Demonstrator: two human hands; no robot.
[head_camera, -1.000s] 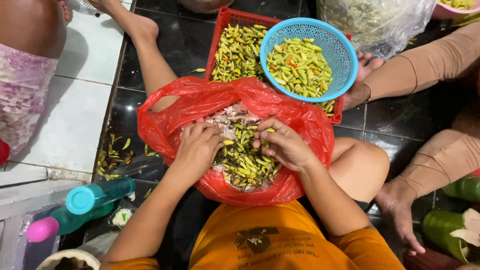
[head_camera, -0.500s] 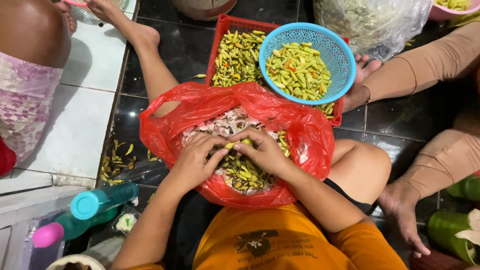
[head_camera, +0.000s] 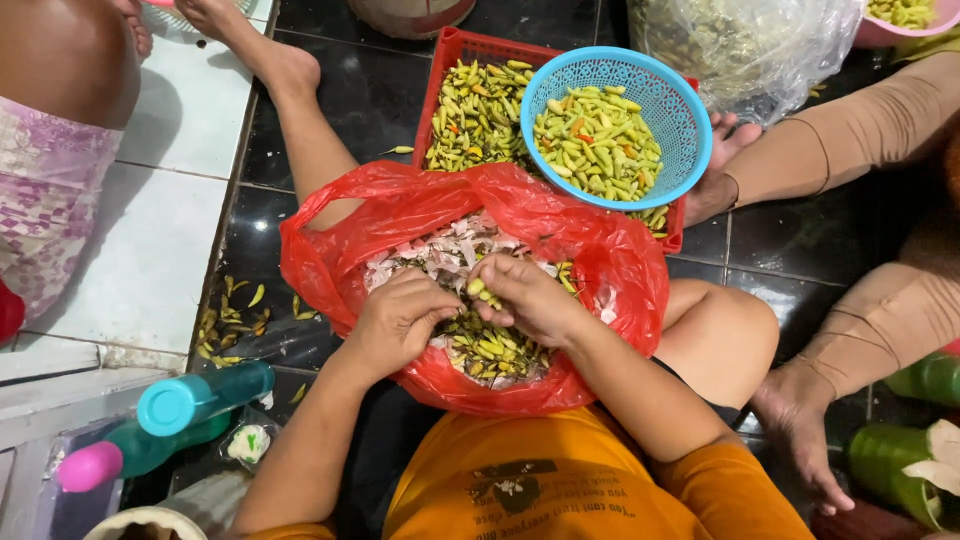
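A red plastic bag (head_camera: 600, 250) lies open on my lap, filled with small green and yellow chilies and pale peels. Both hands are over it, close together. My right hand (head_camera: 530, 300) pinches a small green chili (head_camera: 477, 287) at the fingertips. My left hand (head_camera: 400, 318) meets it at that chili, fingers curled. Beyond the bag sits a round blue basket (head_camera: 690, 120) of chilies, resting on a red crate (head_camera: 450, 60) that holds more chilies.
Another person's sleeved arms (head_camera: 830, 170) and foot (head_camera: 720, 150) lie at the right beside the crate. A clear plastic bag (head_camera: 750, 50) sits at top right. Chili stems litter the black tiles (head_camera: 225, 320) at left. Teal and pink bottles (head_camera: 190, 400) stand at bottom left.
My hands drew together from spread positions in the bag and now meet at one chili. The view shifted slightly.
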